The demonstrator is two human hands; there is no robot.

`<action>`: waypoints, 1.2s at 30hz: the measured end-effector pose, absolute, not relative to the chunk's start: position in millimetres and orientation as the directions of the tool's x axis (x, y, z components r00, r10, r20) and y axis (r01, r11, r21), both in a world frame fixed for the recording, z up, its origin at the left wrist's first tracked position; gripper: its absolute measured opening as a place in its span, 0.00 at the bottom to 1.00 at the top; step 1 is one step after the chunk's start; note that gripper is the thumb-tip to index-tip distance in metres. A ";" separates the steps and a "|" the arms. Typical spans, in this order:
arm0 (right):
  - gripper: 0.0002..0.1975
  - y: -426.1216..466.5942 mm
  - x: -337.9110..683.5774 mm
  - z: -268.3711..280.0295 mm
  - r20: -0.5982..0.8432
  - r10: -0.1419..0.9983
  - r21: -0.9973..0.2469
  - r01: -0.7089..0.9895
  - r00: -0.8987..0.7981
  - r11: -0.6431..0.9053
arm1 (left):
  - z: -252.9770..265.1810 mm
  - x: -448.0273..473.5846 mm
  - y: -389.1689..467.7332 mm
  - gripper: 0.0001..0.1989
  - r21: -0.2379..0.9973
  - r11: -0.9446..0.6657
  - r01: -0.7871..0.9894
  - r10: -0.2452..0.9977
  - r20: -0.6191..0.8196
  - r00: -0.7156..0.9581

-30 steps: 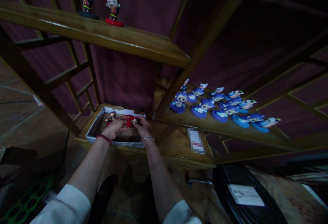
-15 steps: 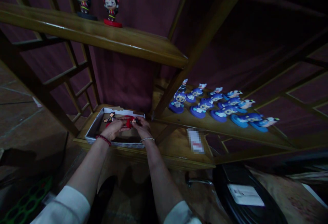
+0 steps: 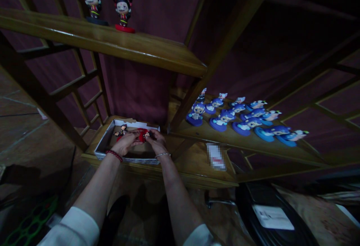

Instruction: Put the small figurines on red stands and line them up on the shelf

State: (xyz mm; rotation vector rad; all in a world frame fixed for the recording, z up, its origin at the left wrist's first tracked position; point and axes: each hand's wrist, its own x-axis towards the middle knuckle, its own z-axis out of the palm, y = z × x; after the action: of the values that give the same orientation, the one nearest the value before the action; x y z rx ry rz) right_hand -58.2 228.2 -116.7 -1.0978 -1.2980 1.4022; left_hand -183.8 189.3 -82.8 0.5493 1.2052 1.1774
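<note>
Both my hands are over a shallow open cardboard box (image 3: 102,143) on the lower wooden shelf. A small figurine with a red round base (image 3: 143,135) is between them, tipped on its side. My left hand (image 3: 128,141) has its fingers on the red base. My right hand (image 3: 158,141) is closed around the dark-haired head end. Inside the box, left of my hands, lie other dark-haired figurines (image 3: 122,130), partly hidden by my left hand.
Two dark-haired figurines (image 3: 123,11) stand on the upper shelf (image 3: 135,49). Several blue-based figurines (image 3: 223,119) stand in rows on the right shelf. A blurred white card (image 3: 216,156) lies below them. A black round-edged object (image 3: 270,208) is at the lower right.
My hands stay on the same figurine with almost no movement. The whole view has shifted slightly, so things appear a little lower.
</note>
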 end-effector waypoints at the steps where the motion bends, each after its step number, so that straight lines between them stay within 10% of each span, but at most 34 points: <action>1: 0.16 228.1 -58.1 -116.8 -0.029 0.980 -0.998 -0.043 -0.197 -0.038 | -83.6 -184.1 189.5 0.07 0.847 0.353 -0.399 0.906 -0.416 -0.081; 36: 0.11 226.4 -52.0 -115.0 0.056 0.965 -0.975 0.194 -0.255 0.108 | -78.3 -180.3 186.5 0.05 0.839 0.335 -0.429 0.900 -0.419 -0.117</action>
State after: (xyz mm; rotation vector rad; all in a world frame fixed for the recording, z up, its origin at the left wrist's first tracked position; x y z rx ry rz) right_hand -52.0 226.4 -115.0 -1.1679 -1.5897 1.2217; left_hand -180.3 186.5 -78.3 0.5143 1.2052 1.2191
